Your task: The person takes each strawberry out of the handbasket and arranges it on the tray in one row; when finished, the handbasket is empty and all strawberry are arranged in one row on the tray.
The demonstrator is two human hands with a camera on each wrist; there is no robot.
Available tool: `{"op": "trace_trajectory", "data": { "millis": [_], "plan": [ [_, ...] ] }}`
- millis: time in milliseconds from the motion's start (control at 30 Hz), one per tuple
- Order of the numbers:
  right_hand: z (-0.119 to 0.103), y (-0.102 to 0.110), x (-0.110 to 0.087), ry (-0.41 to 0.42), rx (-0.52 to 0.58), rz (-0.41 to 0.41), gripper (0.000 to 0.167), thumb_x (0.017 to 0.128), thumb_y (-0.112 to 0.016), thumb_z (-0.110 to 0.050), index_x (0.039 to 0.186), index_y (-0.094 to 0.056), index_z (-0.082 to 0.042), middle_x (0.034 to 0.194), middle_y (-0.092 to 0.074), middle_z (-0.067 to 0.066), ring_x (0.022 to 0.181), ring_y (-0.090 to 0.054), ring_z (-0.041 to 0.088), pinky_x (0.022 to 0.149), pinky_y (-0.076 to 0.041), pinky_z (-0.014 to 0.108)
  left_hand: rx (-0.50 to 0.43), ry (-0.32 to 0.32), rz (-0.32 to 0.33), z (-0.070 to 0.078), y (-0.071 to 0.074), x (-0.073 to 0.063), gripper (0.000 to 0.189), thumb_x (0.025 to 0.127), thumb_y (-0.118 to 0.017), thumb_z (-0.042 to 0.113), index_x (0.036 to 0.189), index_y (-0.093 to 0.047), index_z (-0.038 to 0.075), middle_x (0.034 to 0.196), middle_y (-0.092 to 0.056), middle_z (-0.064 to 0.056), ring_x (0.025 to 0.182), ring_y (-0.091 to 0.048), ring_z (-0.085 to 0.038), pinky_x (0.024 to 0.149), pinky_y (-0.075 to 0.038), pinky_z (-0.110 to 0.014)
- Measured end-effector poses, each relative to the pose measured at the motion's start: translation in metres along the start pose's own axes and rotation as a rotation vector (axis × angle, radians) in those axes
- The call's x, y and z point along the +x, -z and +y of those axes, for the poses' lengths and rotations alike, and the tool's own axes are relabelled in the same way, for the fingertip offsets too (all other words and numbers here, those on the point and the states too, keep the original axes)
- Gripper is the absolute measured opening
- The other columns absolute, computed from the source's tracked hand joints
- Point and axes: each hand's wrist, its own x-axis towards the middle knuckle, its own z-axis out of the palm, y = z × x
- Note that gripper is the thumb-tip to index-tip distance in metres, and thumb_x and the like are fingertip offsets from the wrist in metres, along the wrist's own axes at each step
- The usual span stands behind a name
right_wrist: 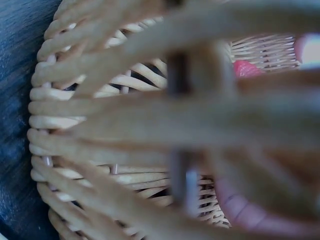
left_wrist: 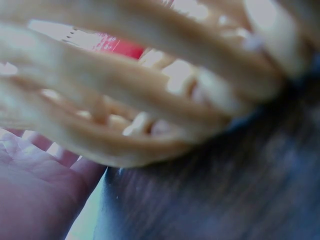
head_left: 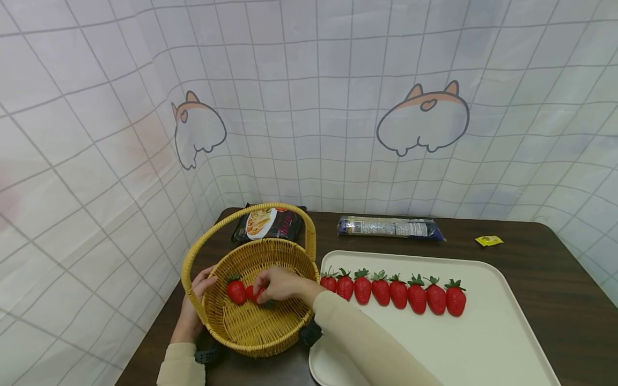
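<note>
A yellow wicker basket (head_left: pixel 260 332) with a tall arched handle stands on the dark table. One red strawberry (head_left: pixel 236 292) lies inside it, toward the left. My right hand (head_left: pixel 280 284) reaches down into the basket and pinches a second strawberry (head_left: pixel 252 293) beside the first; its leaves show just under the hand. At the basket's left side, my left hand (head_left: pixel 197 292) holds the rim, partly behind the handle. Close up in the left wrist view, the left palm (left_wrist: pixel 35 185) lies against the woven wall (left_wrist: pixel 125 90). Wicker strands (right_wrist: pixel 125 120) hide most of the right hand in the right wrist view.
Right of the basket, a white tray (head_left: pixel 434 354) bears a row of several strawberries (head_left: pixel 398 293). A black food packet (head_left: pixel 275 224) lies behind the basket. Farther right are a long clear-and-blue packet (head_left: pixel 390 227) and a small yellow sachet (head_left: pixel 489 240). Patterned cloth (head_left: pixel 299 107) hangs behind the table.
</note>
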Motion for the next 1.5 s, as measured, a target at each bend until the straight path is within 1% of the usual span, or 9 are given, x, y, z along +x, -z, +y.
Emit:
{"op": "trace_trajectory", "data": {
  "millis": [133, 333, 500, 700, 933, 1133, 1267, 1333, 1500],
  "plan": [
    [-0.001, 0.001, -0.001, 0.003, -0.002, -0.023, 0.011, 0.082, -0.075, -0.008, 0.091, -0.072, -0.014, 0.088, -0.065, -0.009, 0.079, -0.053, 0.006, 0.071, -0.043, 0.023, 0.004, 0.000, 0.001, 0.000, 0.000, 0.001, 0.041, 0.104, -0.044, 0.020, 0.140, -0.040, 0.001, 0.117, -0.060, 0.002, 0.105, -0.060, -0.014, 0.085, -0.051, -0.027],
    [0.001, 0.001, 0.000, 0.015, 0.004, -0.092, 0.031, 0.080, -0.074, -0.005, 0.108, -0.074, -0.018, 0.104, -0.066, -0.007, 0.094, -0.057, 0.006, 0.080, -0.046, 0.024, 0.007, 0.009, -0.003, -0.001, 0.000, 0.002, 0.042, 0.104, -0.043, 0.021, 0.142, -0.038, 0.002, 0.119, -0.059, 0.003, 0.110, -0.059, -0.014, 0.087, -0.051, -0.027],
    [0.003, 0.000, 0.002, 0.023, 0.022, -0.155, 0.040, 0.078, -0.074, -0.004, 0.116, -0.070, -0.016, 0.104, -0.064, -0.005, 0.092, -0.056, 0.009, 0.079, -0.047, 0.025, -0.001, 0.007, 0.002, -0.001, 0.000, 0.001, 0.042, 0.104, -0.043, 0.020, 0.141, -0.038, 0.001, 0.119, -0.060, 0.003, 0.109, -0.059, -0.014, 0.087, -0.051, -0.027],
    [0.005, -0.002, 0.001, 0.034, 0.031, -0.191, 0.039, 0.075, -0.073, -0.001, 0.112, -0.068, -0.014, 0.100, -0.062, -0.008, 0.090, -0.054, 0.009, 0.080, -0.046, 0.024, -0.002, -0.007, 0.002, 0.000, 0.000, 0.001, 0.042, 0.104, -0.043, 0.019, 0.141, -0.039, 0.000, 0.118, -0.061, 0.002, 0.106, -0.061, -0.014, 0.085, -0.052, -0.027],
    [0.003, -0.003, -0.003, 0.035, 0.036, -0.186, 0.033, 0.074, -0.072, 0.001, 0.103, -0.065, -0.013, 0.095, -0.062, -0.007, 0.086, -0.053, 0.007, 0.077, -0.045, 0.021, 0.012, -0.006, -0.003, 0.000, 0.000, 0.001, 0.043, 0.104, -0.044, 0.021, 0.141, -0.039, 0.001, 0.117, -0.061, 0.002, 0.104, -0.061, -0.015, 0.084, -0.052, -0.028],
    [0.001, -0.002, -0.006, 0.027, 0.075, -0.181, 0.032, 0.075, -0.073, -0.001, 0.104, -0.064, -0.012, 0.096, -0.062, -0.006, 0.086, -0.054, 0.008, 0.077, -0.046, 0.021, 0.014, 0.003, -0.002, 0.003, -0.001, -0.001, 0.044, 0.103, -0.044, 0.020, 0.142, -0.038, 0.001, 0.117, -0.061, 0.002, 0.104, -0.061, -0.015, 0.084, -0.052, -0.029],
    [0.000, -0.001, -0.007, 0.037, 0.105, -0.152, 0.033, 0.074, -0.074, -0.002, 0.104, -0.065, -0.012, 0.096, -0.062, -0.004, 0.086, -0.054, 0.009, 0.075, -0.046, 0.023, 0.017, 0.010, 0.000, 0.004, -0.003, -0.001, 0.044, 0.103, -0.044, 0.020, 0.142, -0.038, 0.001, 0.118, -0.061, 0.002, 0.105, -0.060, -0.015, 0.085, -0.052, -0.029],
    [-0.001, 0.000, -0.008, 0.048, 0.116, -0.135, 0.033, 0.074, -0.074, -0.003, 0.104, -0.065, -0.013, 0.097, -0.062, -0.005, 0.086, -0.054, 0.009, 0.075, -0.046, 0.024, 0.020, 0.012, 0.003, 0.005, -0.003, -0.002, 0.044, 0.104, -0.044, 0.021, 0.142, -0.039, 0.001, 0.118, -0.060, 0.001, 0.105, -0.060, -0.016, 0.085, -0.051, -0.029],
    [-0.006, 0.001, -0.011, 0.144, 0.166, -0.078, 0.030, 0.082, -0.075, -0.016, 0.111, -0.068, -0.016, 0.105, -0.063, -0.010, 0.095, -0.054, 0.006, 0.081, -0.046, 0.023, 0.026, 0.018, 0.007, 0.004, -0.002, -0.002, 0.044, 0.103, -0.045, 0.022, 0.142, -0.039, 0.002, 0.119, -0.059, 0.001, 0.107, -0.059, -0.016, 0.086, -0.051, -0.028]
  ]
}}
